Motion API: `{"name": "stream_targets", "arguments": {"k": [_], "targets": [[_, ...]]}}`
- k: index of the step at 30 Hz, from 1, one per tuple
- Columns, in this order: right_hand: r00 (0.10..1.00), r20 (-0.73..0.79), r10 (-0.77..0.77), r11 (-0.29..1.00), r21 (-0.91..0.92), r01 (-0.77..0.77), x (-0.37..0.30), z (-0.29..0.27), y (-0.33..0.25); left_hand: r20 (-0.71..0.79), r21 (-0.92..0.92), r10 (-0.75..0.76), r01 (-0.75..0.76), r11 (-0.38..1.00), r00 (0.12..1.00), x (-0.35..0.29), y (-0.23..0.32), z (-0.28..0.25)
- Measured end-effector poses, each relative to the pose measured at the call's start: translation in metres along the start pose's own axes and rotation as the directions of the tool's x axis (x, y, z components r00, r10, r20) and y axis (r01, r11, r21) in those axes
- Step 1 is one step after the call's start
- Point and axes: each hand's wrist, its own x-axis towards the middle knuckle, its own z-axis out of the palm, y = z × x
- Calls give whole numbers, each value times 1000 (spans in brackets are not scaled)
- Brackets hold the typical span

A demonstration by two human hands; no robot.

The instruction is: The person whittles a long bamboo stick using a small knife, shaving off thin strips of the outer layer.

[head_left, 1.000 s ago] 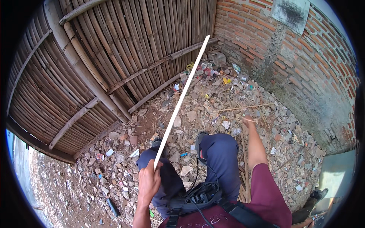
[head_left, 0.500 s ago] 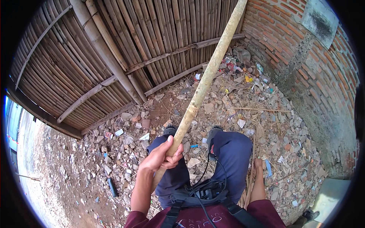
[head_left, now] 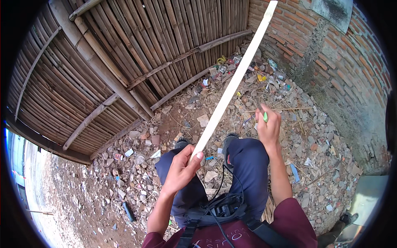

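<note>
My left hand (head_left: 180,167) is closed round the lower end of a long bamboo strip (head_left: 229,91), above my left knee. The strip slants up and away to the right, its pale, smooth face turned upward. Raised past my right knee, my right hand (head_left: 269,126) is closed on a small green-handled tool (head_left: 265,117). Only the green end and a short dark part show; the fingers cover the rest, so its exact kind is unclear. This hand is apart from the strip, to its right.
Rubble and litter cover the ground (head_left: 173,120) around my feet. A bamboo wall (head_left: 165,37) stands ahead and to the left, a brick wall (head_left: 331,78) to the right. More split bamboo (head_left: 269,210) lies beside my right leg. A cable (head_left: 223,182) hangs between my knees.
The bamboo strip has turned over, from its mottled, knotted outer side to the pale side. My right hand has come up from the ground beside my right leg with the green-handled tool.
</note>
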Motion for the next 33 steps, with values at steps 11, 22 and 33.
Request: {"name": "stream_targets", "arguments": {"k": [11,22,33], "targets": [[967,120,-223,961,-139,239,-15,33,-49,-222,474,283,-150,868,933,-7,3,24],[942,193,-273,947,-120,299,-35,47,-58,-286,554,354,-148,819,891,-9,21,40],[956,118,-269,949,-137,284,-30,48,-58,-262,568,427,-219,793,866,-5,15,53]]}}
